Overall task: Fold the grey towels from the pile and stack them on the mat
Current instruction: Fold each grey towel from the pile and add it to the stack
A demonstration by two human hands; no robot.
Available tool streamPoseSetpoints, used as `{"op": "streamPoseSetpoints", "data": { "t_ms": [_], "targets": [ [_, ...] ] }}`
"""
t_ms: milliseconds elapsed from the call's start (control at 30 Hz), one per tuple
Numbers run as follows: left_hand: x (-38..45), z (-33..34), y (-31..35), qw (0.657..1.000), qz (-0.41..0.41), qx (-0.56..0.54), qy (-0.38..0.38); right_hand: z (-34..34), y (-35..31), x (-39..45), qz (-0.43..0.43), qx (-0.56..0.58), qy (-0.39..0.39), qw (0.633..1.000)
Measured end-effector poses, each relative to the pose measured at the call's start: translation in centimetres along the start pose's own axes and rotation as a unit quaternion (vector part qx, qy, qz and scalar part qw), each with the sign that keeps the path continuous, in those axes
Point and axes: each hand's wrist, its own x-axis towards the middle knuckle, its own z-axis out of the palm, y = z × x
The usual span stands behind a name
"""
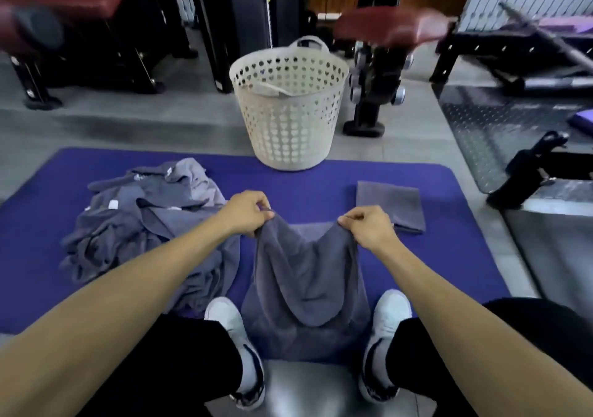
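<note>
A grey towel (305, 275) hangs between my hands over the purple mat (288, 179), its lower part sagging onto the mat between my shoes. My left hand (247, 213) pinches its upper left corner, and my right hand (369, 227) pinches the upper right corner. A loose pile of grey towels (141, 221) lies on the mat to the left, partly behind my left forearm. One folded grey towel (390, 205) lies flat on the mat at the right, just beyond my right hand.
A white perforated laundry basket (288, 108) stands at the mat's far edge. Black gym machines with red pads (385, 28) fill the background, and a bench frame (529, 173) sits on the floor to the right. My white shoes (231, 323) rest on the mat's near edge.
</note>
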Motion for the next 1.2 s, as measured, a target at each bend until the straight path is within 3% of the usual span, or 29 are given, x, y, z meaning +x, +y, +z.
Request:
{"op": "streamPoseSetpoints", "data": {
  "t_ms": [167, 300, 600, 700, 833, 967, 1200],
  "targets": [
    [6.0, 5.0, -4.9, 0.996, -0.054, 0.005, -0.072, 4.6, 4.3, 5.4, 0.055, -0.024, -0.064, 0.996],
    [10.9, 8.1, -8.8, 0.993, -0.050, 0.042, -0.102, 7.8, 7.2, 9.1, 0.032, -0.052, -0.070, 0.996],
    [21.0, 12.2, -17.3, 0.982, -0.089, 0.074, -0.148, 14.1, 9.6, 19.3, -0.035, -0.120, -0.209, 0.970],
    [23.5, 13.9, -19.5, 0.977, -0.055, 0.122, -0.166, 15.2, 11.4, 21.7, -0.056, -0.155, -0.233, 0.958],
    [26.3, 15.4, -20.8, 0.992, -0.021, 0.033, -0.123, 17.4, 13.8, 23.9, -0.105, -0.148, -0.175, 0.968],
    [27.8, 16.5, -21.6, 0.984, 0.023, 0.054, -0.167, 20.8, 15.3, 24.7, -0.127, -0.077, -0.137, 0.979],
    [27.3, 15.4, -22.1, 0.985, -0.048, -0.103, -0.130, 24.8, 16.0, 25.6, -0.161, -0.071, -0.193, 0.965]
  ]
}}
